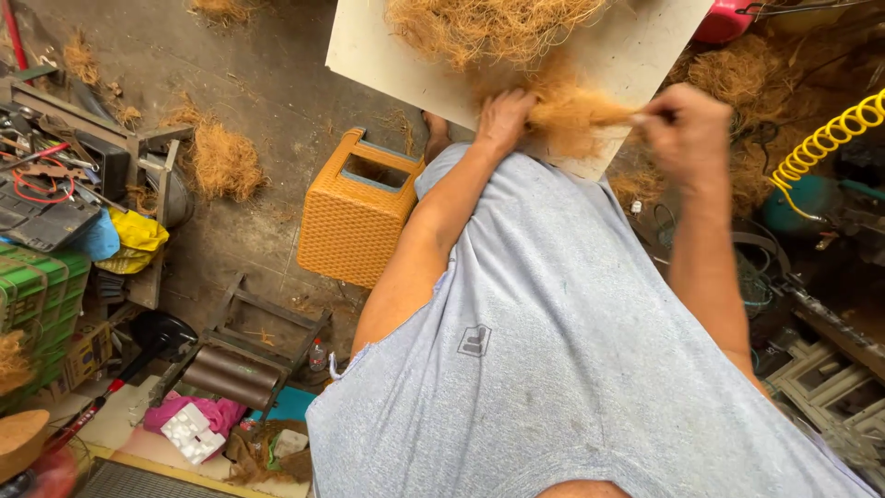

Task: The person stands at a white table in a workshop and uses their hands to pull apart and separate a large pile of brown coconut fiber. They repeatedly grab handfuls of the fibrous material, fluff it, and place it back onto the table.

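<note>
Brown coir tuft (567,115) between both hands, probably pinched, arms outstretched.

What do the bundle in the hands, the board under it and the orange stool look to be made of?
Bundle, gripped by the left hand and right hand: coarse golden-brown fibre, likely coconut coir, by its wiry loose strands. Board: pale, flat, matte sheet, perhaps painted plywood or laminate; unclear. Stool: orange moulded plastic with a woven-look texture, judging by its uniform colour.
</note>
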